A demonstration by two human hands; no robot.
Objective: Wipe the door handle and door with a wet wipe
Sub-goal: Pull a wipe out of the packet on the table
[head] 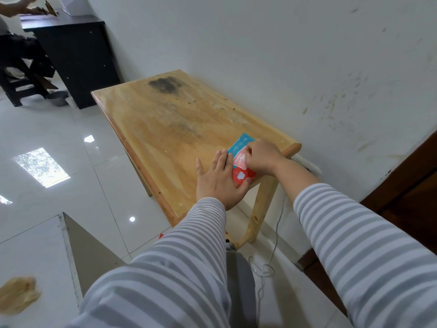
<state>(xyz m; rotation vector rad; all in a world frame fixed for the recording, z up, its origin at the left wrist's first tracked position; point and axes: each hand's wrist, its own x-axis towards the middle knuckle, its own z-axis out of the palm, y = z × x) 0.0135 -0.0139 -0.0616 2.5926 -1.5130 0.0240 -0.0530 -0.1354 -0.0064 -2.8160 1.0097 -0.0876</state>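
A blue and red pack of wet wipes [241, 159] lies flat near the right corner of a stained wooden table [165, 119]. My left hand [220, 181] rests flat beside the pack, its thumb pressing on the pack's red near end. My right hand [262, 156] is on top of the pack, fingers pinched at its pink middle flap. Whether a wipe is between those fingers is hidden. A dark brown door [406, 185] shows at the right edge; its handle is out of view.
The table stands against a marked white wall [283, 55]. A white cable [272, 252] trails down to the glossy tiled floor. At the far left a black desk [78, 55] stands with another person seated by it. A grey board [87, 254] leans at the lower left.
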